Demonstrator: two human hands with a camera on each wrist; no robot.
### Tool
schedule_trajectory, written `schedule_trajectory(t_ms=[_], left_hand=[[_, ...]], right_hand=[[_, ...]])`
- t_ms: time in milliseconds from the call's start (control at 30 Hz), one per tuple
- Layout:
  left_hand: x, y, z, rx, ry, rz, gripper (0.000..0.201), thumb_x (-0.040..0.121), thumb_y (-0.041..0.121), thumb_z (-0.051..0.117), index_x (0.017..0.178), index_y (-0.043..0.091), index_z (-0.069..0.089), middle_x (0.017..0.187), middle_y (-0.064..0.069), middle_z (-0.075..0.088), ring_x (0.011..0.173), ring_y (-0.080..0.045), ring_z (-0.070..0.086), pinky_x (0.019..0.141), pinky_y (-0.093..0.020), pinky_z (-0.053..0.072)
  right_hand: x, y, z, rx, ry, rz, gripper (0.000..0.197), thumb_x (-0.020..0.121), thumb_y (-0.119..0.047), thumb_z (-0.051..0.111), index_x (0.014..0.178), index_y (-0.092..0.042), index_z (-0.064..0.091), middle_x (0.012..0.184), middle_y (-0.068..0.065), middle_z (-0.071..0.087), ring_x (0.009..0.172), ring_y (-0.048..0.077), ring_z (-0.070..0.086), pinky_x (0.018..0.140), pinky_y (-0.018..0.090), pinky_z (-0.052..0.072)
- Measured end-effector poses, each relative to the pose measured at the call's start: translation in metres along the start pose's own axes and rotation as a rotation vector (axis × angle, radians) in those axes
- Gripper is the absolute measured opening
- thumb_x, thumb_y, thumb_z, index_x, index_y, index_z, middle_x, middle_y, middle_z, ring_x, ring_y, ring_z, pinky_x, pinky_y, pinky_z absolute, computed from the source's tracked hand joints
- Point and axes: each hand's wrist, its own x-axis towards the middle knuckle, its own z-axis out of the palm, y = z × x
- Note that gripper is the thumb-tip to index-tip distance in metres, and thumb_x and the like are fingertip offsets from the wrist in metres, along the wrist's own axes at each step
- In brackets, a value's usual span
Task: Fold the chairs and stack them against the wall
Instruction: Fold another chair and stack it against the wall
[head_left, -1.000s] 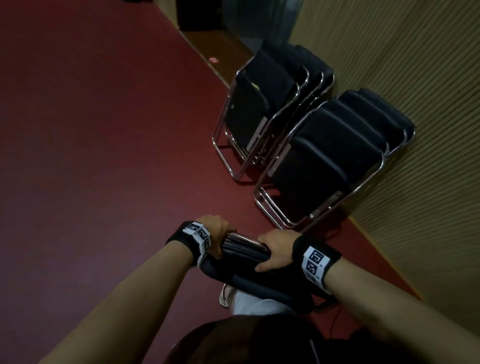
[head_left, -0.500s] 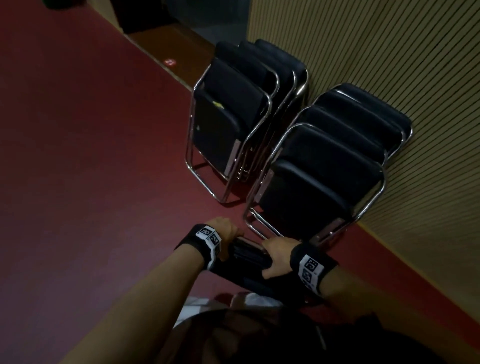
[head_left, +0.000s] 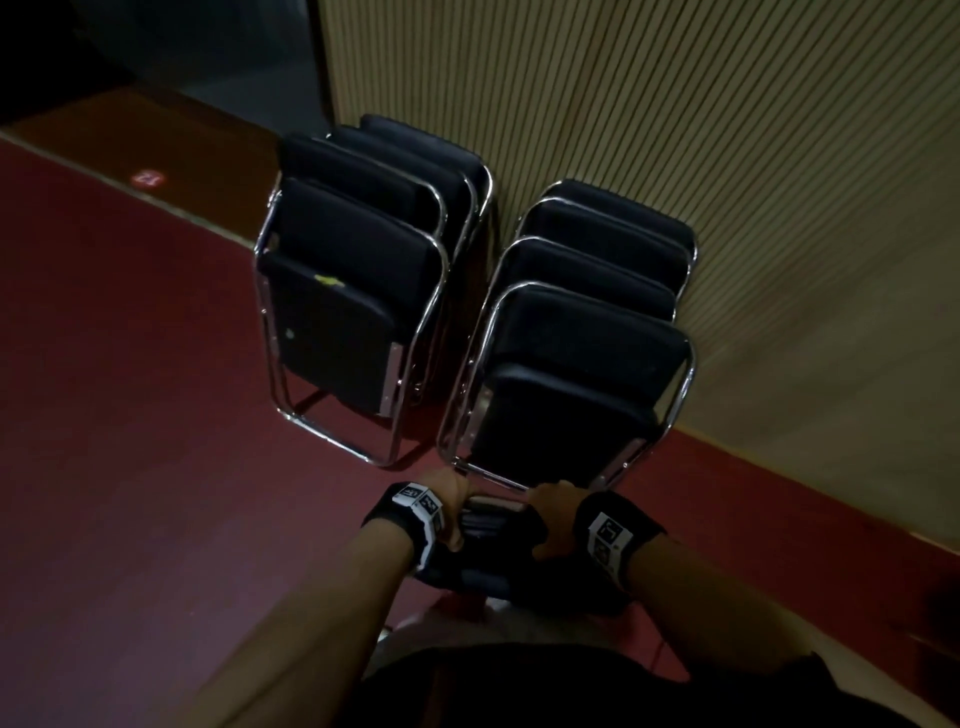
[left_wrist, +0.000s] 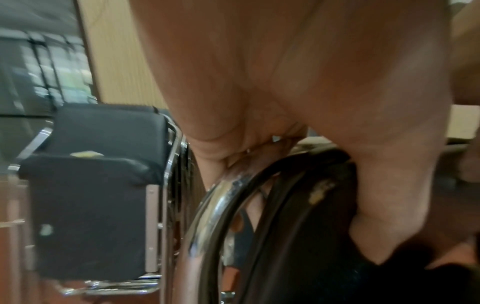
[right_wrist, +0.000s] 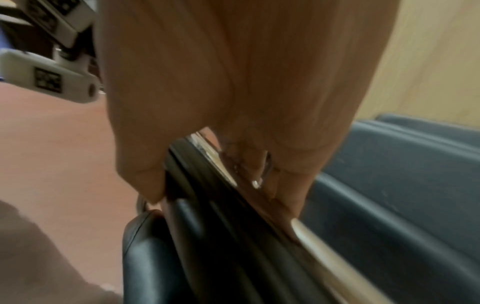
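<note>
I carry a folded black chair (head_left: 488, 566) with a chrome frame (left_wrist: 215, 207) close in front of my body. My left hand (head_left: 452, 501) grips its top edge on the left, fingers curled round the tube. My right hand (head_left: 553, 514) grips the same edge (right_wrist: 207, 185) on the right. Two stacks of folded black chairs lean on the ribbed wall (head_left: 727, 130): a left stack (head_left: 353, 291) and a right stack (head_left: 587, 364). The held chair is just in front of the right stack's foot.
Dark red carpet (head_left: 130, 415) spreads to the left and behind me. A brown floor strip (head_left: 156, 135) with a small red marker (head_left: 148, 178) lies at the back left beside a dark opening. The wall's base runs along the right.
I have stepped closer to the wall, so both stacks now stand nearly straight ahead. Both hands keep their grip on the folded chair, which has come up to the right stack.
</note>
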Motion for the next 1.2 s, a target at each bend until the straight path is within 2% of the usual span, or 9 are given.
schedule_trajectory(t_ms=[167,267,400,533,667,733,933,1067,1200], left_hand=[[0.028,-0.009,-0.017,0.029,-0.033,0.046,0.054,0.059,0.026,0.085,0.109,0.033,0.066,0.106,0.004,0.071,0.097,-0.02,0.069,0.081,-0.029,0.057],[0.051,-0.015,-0.04,0.069,0.007,0.024,0.054,0.06,0.029,0.083,0.108,0.034,0.061,0.106,0.003,0.07,0.098,-0.024,0.069,0.081,-0.033,0.058],[0.089,-0.022,-0.071,0.172,0.166,-0.069,0.079,0.075,0.033,0.078,0.143,0.039,0.039,0.137,-0.007,0.045,0.127,-0.036,0.042,0.104,-0.05,0.043],[0.118,-0.023,-0.097,0.134,0.363,-0.237,0.065,0.093,0.026,0.058,0.151,0.036,0.031,0.155,-0.014,0.029,0.137,-0.036,0.032,0.11,-0.05,0.039],[0.15,-0.028,-0.118,0.055,0.27,-0.184,0.078,0.087,0.021,0.058,0.156,0.033,0.023,0.165,-0.009,0.011,0.15,-0.035,0.016,0.119,-0.049,0.028],[0.166,-0.025,-0.13,-0.019,0.202,-0.222,0.082,0.087,0.019,0.058,0.157,0.034,0.018,0.167,-0.005,0.001,0.15,-0.033,0.019,0.119,-0.046,0.031],[0.176,-0.022,-0.142,-0.062,0.127,-0.278,0.067,0.093,0.023,0.053,0.155,0.024,0.029,0.161,-0.007,0.031,0.145,-0.027,0.036,0.118,-0.04,0.031],[0.175,-0.021,-0.143,-0.046,0.07,-0.37,0.039,0.095,0.021,0.05,0.134,0.016,0.055,0.135,-0.008,0.06,0.12,-0.029,0.06,0.099,-0.037,0.049],[0.177,-0.012,-0.133,-0.018,0.033,-0.396,0.036,0.095,0.021,0.051,0.13,0.019,0.06,0.131,-0.009,0.063,0.12,-0.028,0.06,0.1,-0.036,0.049]], right_hand=[[0.015,0.018,-0.001,0.125,0.053,0.009,0.07,0.073,-0.046,0.081,0.132,-0.019,0.056,0.128,0.009,0.061,0.113,0.028,0.061,0.093,0.037,0.052],[0.023,0.032,-0.008,0.146,0.151,0.061,0.071,0.075,-0.052,0.076,0.131,-0.018,0.051,0.13,0.011,0.048,0.117,0.034,0.054,0.096,0.042,0.048],[0.039,0.074,-0.017,0.222,0.318,0.055,0.069,0.079,-0.051,0.072,0.134,-0.021,0.044,0.129,0.008,0.04,0.117,0.032,0.048,0.095,0.041,0.046],[0.063,0.133,-0.026,0.19,0.42,0.156,0.082,0.09,-0.05,0.063,0.155,-0.021,0.022,0.144,0.008,0.038,0.128,0.031,0.042,0.106,0.043,0.04],[0.101,0.175,-0.059,0.184,0.369,0.191,0.075,0.096,-0.045,0.056,0.156,-0.02,0.017,0.149,0.009,0.033,0.131,0.031,0.037,0.111,0.042,0.034],[0.114,0.199,-0.068,0.153,0.417,0.235,0.07,0.099,-0.042,0.051,0.157,-0.024,0.015,0.15,0.011,0.033,0.13,0.033,0.037,0.111,0.045,0.033],[0.14,0.23,-0.092,0.168,0.396,0.33,0.061,0.101,-0.035,0.048,0.154,-0.03,0.018,0.152,0.012,0.03,0.131,0.038,0.034,0.105,0.061,0.035],[0.158,0.234,-0.105,0.175,0.32,0.279,0.063,0.098,-0.028,0.05,0.152,-0.028,0.017,0.15,0.012,0.029,0.132,0.037,0.031,0.103,0.062,0.035],[0.165,0.243,-0.107,0.15,0.31,0.292,0.064,0.098,-0.028,0.049,0.152,-0.029,0.015,0.152,0.01,0.027,0.134,0.038,0.03,0.104,0.066,0.032]])
